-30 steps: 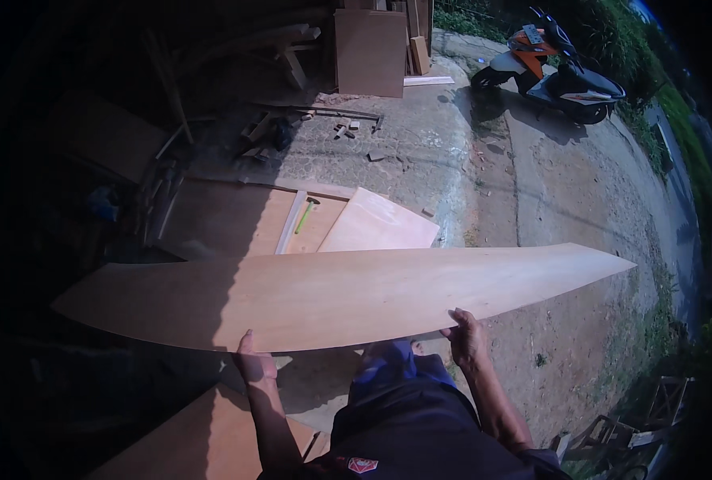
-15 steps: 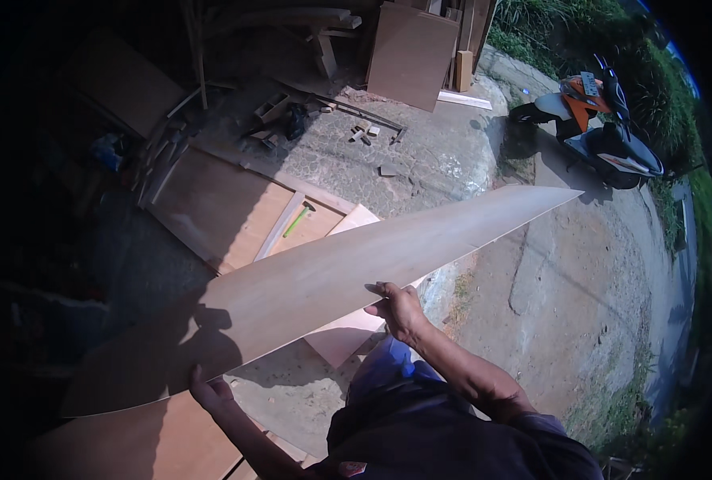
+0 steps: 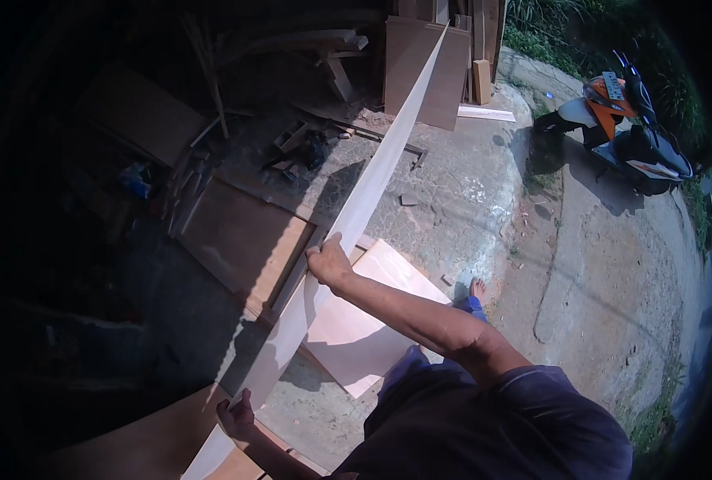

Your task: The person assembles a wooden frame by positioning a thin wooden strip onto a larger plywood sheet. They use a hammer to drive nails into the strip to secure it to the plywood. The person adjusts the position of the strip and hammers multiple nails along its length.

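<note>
A long thin plywood sheet runs slantwise in front of me, seen nearly edge-on. My right hand grips its edge around the middle, fingers closed on it. Lower down, my left hand is closed on the same sheet near its close end. Beneath the sheet, a framed wooden panel lies on the ground, half in shadow. A pale board rests to the right of that panel, partly covered by my right forearm. Another brown board lies at the lower left, beside my left hand.
Boards lean upright at the back, behind the sheet's far tip. A dark metal bar and scraps lie on the concrete. An orange and white motorbike stands at the right. My bare foot is right of the pale board.
The plywood sheet has swung counterclockwise, its far end now toward the leaning boards, and has tipped nearly edge-on. My right hand moved left and up; my left hand shifted slightly right and down.
</note>
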The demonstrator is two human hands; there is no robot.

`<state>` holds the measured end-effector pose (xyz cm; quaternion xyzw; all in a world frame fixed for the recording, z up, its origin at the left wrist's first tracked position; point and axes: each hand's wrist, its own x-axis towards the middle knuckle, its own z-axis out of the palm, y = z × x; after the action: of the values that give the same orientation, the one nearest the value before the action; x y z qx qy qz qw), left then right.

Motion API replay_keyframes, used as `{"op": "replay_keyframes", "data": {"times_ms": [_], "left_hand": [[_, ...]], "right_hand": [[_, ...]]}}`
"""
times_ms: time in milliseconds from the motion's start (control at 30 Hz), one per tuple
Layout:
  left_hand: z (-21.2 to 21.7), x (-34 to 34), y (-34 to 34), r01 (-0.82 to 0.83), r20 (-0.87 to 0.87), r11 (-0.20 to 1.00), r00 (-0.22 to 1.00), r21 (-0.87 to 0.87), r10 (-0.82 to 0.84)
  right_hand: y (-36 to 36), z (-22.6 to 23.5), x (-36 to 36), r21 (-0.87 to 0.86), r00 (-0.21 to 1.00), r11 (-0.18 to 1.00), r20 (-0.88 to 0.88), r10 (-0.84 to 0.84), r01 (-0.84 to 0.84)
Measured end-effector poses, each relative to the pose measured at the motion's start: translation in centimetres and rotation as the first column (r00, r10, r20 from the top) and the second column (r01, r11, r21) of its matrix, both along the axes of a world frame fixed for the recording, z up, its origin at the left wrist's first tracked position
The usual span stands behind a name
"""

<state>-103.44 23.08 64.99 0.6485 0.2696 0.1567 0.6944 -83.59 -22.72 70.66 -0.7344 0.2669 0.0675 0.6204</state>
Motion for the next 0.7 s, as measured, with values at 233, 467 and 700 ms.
{"op": "replay_keyframes", "data": {"times_ms": [233, 467, 700], "left_hand": [[-0.2, -7.4, 4.3, -0.285, -0.137, 0.25, 0.866, -0.925, 0.48], [7.5, -4.1, -34.8, -0.567, 0.292, 0.809, 0.809, 0.159, 0.51], [13.0, -3.8, -48.5, -0.337, 0.326, 0.775, 0.928, 0.535, 0.179]], "right_hand": [[0.0, 4.8, 2.8, 0.061, 0.942, 0.951, 0.169, 0.291, -0.305], [-9.6, 5.1, 10.1, 0.102, 0.765, 0.775, 0.285, 0.578, -0.624], [-11.6, 9.8, 17.6, 0.095, 0.628, 0.625, 0.234, 0.742, -0.775]]}}
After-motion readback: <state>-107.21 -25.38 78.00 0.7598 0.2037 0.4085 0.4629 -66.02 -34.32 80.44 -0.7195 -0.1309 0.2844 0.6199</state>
